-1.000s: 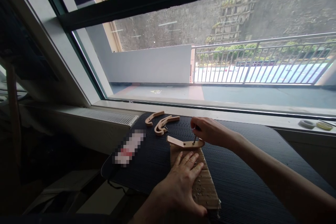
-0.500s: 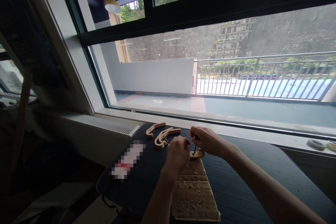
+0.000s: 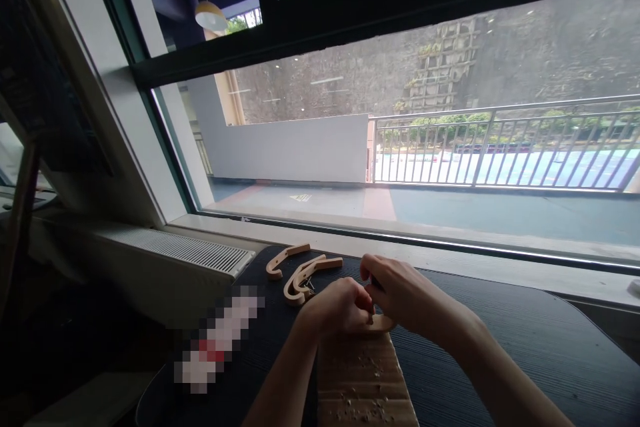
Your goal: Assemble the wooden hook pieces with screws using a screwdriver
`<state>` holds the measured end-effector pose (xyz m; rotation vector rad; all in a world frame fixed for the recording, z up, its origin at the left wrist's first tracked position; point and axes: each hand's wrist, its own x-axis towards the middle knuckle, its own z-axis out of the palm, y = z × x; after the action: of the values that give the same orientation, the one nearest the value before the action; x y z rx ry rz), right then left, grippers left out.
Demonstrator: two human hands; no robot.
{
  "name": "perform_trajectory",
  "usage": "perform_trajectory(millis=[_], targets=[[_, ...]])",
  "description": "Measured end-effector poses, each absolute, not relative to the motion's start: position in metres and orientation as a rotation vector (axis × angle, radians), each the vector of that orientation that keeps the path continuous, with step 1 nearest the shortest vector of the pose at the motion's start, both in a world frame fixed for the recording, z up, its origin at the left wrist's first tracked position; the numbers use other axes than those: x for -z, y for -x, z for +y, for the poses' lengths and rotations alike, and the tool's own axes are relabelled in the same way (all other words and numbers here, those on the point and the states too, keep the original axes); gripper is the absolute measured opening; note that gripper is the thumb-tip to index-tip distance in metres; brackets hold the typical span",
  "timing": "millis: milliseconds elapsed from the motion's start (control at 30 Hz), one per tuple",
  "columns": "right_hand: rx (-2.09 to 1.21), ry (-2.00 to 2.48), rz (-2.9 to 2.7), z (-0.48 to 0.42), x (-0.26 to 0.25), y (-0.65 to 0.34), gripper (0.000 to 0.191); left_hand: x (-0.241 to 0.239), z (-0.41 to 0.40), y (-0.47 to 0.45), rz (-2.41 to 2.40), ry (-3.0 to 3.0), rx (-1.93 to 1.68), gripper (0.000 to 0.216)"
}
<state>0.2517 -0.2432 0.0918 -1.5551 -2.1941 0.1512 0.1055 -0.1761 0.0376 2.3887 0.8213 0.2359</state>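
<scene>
A curved wooden hook (image 3: 377,325) lies on the far end of a corrugated cardboard piece (image 3: 360,373). My left hand (image 3: 343,307) is closed at this hook, thumb and fingertips pinched together against its top; whether a small part is also between them cannot be made out. From the right, my right hand (image 3: 400,290) is wrapped round a dark-handled screwdriver (image 3: 376,284) above the hook. Its tip is hidden behind the fingers. Left of my hands are several more wooden hooks (image 3: 295,290), with thin screws (image 3: 309,285) beside them.
The dark tabletop (image 3: 465,360) carries everything, under a window sill (image 3: 410,258). Small shavings dot the cardboard. A blurred white and red item (image 3: 220,340) lies on the left of the table. Beyond that side stands a radiator cover (image 3: 185,250).
My left fingertips have moved right, to the screwdriver's lower end. My right hand has come lower and turned, covering the shaft that showed before. The camera view has shifted slightly.
</scene>
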Motion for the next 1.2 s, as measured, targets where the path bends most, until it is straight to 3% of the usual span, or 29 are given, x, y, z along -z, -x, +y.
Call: perform_trajectory(millis=[467,700,900,1200], targets=[[-0.160,1.610,-2.061,-0.243,-0.075,-0.266,0.017,-0.019,-0.186,-0.113,0.934,-2.451,-0.483,0.018],[-0.192,1.610,-2.037,-0.233,-0.074,-0.260,0.026,-0.019,-0.187,-0.113,1.002,-2.531,-0.450,0.024],[-0.190,1.567,-2.056,-0.239,-0.071,-0.256,0.017,-0.018,-0.188,-0.112,1.029,-2.524,-0.456,0.020],[-0.317,1.548,-2.017,-0.238,-0.075,-0.267,0.026,-0.017,-0.189,-0.113,1.039,-2.519,-0.488,0.020]])
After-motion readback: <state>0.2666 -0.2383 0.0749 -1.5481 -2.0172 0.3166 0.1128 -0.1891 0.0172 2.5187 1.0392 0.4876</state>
